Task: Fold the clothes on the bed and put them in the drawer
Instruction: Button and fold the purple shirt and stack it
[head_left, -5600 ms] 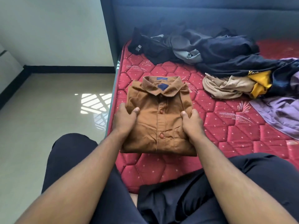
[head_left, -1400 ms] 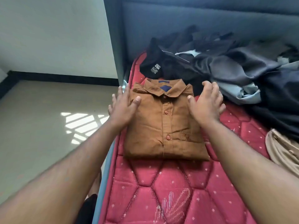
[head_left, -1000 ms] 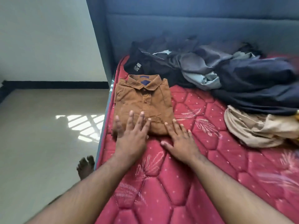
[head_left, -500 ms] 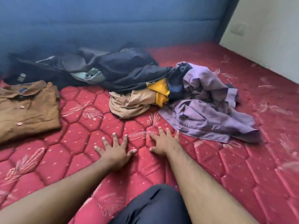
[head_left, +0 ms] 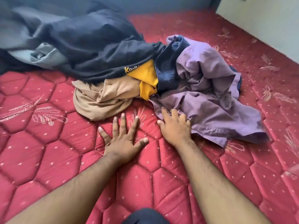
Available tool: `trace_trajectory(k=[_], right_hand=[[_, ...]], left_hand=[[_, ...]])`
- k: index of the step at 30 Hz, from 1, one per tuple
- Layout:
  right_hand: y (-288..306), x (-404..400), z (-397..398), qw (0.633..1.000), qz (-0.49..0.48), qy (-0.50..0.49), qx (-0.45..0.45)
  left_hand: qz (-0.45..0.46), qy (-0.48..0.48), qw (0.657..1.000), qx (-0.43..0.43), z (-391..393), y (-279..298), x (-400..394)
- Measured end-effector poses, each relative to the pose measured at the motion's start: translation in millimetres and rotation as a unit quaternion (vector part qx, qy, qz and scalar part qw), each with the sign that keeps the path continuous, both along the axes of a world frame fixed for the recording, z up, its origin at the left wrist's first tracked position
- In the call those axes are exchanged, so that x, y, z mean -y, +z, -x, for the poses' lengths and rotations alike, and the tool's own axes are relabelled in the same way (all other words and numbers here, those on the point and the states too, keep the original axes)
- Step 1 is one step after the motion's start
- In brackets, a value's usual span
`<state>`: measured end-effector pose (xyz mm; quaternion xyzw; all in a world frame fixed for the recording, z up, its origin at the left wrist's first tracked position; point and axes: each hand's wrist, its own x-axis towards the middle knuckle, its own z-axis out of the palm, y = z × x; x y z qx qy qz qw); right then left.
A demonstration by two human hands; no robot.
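Purple shirt [head_left: 208,97] (crumpled) under right hand [head_left: 175,126] fingers [head_left: 165,113].

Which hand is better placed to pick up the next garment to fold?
The right hand, probably. Its fingers already rest on the near edge of the crumpled purple shirt, while the left hand lies flat on the bare red mattress, just short of the beige garment.

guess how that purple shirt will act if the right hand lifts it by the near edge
The purple shirt lies crumpled in soft folds, so it will probably droop and unfurl. Its far side sits against the navy garment, which may drag along. The right hand touches its edge.
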<state>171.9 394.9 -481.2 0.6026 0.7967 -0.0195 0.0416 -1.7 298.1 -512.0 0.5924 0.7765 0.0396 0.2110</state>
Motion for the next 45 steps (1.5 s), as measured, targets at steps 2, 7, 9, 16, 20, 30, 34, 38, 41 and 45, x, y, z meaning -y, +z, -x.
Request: trace_trajectory(k=[2, 7, 9, 16, 20, 30, 34, 38, 41, 45], right_hand=[[22.5, 6.7, 21.0, 0.985, 0.116, 0.011, -0.126], [61.5, 101.7, 62.3, 0.834, 0.442, 0.016, -0.329], [64.0, 151.3, 66.3, 0.826, 0.482, 0.035, -0.29], [108.3, 234.3, 116.3, 0.847, 0.444, 0.193, -0.22], [101.7, 263.9, 135.5, 0.914, 0.286, 0.269, -0.102], [141.5, 309.9, 142.4, 0.893, 0.069, 0.127, -0.426], [177.4, 310.2, 157.9, 0.819, 0.145, 0.149, -0.534], [231.4, 285.7, 155.9, 0.791, 0.112, 0.174, -0.576], [283.9, 261.8, 156.2, 0.807, 0.089, 0.234, -0.536], [364.1, 221.3, 156.5, 0.843, 0.027, 0.291, -0.451]], left_hand=[[-0.023, 0.004, 0.996, 0.09, 9.2, 12.7, -1.2], [-0.069, -0.058, 0.956, 0.28, 48.6, 42.4, 40.4], [-0.06, -0.12, 0.957, 0.258, 71.0, 38.8, 91.2], [-0.244, 0.161, 0.818, 0.496, 100.5, 57.0, 248.3], [-0.375, 0.3, 0.701, 0.528, 143.8, 74.6, 311.3], [-0.567, 0.461, 0.475, 0.491, 237.6, 131.7, 369.8], [-0.593, 0.381, 0.571, 0.42, 246.7, 160.5, 365.4], [-0.571, 0.288, 0.699, 0.32, 283.3, 188.0, 361.0], [-0.542, 0.221, 0.779, 0.227, 299.8, 223.4, 354.1], [-0.478, 0.123, 0.861, 0.121, 307.8, 290.5, 345.5]])
